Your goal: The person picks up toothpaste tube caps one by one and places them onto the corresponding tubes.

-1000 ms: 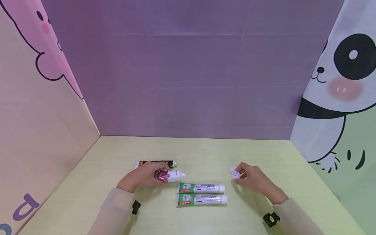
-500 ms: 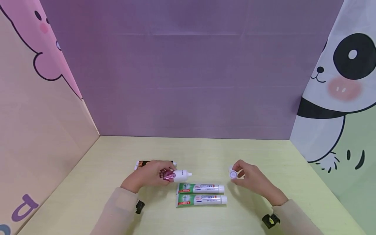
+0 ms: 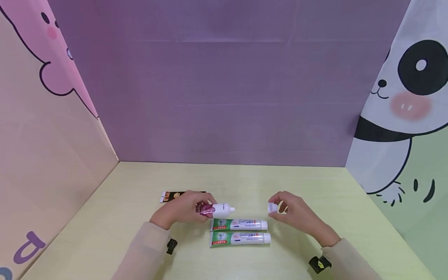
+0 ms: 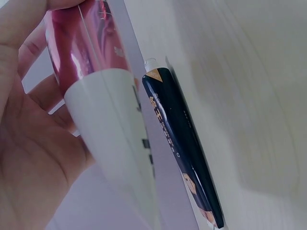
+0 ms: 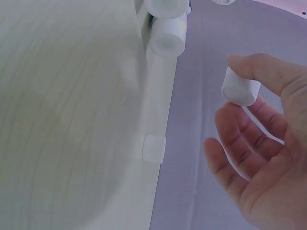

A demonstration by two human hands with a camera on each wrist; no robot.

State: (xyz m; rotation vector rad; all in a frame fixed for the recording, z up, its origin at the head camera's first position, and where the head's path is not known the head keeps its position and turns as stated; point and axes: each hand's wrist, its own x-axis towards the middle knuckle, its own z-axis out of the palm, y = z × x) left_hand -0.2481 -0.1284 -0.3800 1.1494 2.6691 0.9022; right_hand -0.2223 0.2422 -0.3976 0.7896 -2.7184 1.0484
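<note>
My left hand [image 3: 187, 208] grips a white and dark-pink toothpaste tube [image 3: 218, 210] above the table, its bare nozzle [image 3: 232, 209] pointing right. In the left wrist view the tube [image 4: 108, 120] shows its white flattened end and shiny pink body. Between thumb and fingertip, my right hand [image 3: 295, 212] pinches a white cap [image 3: 272, 207], held apart from the nozzle and roughly level with it. The right wrist view shows this cap [image 5: 241, 88] with the other fingers loosely bent below it.
Two green-and-white toothpaste tubes, an upper one [image 3: 248, 224] and a lower one [image 3: 250, 238], lie capped in front of the hands. A black toothpaste tube [image 4: 177, 143] lies behind the left hand. Another white cap [image 5: 154, 148] stands on the table [image 3: 224, 264]. A purple wall [image 3: 224, 97] rises behind.
The left hand has carried the pink and white tube to the right. My right hand has moved the cap left, turning it toward the nozzle; the gap between them has narrowed.
</note>
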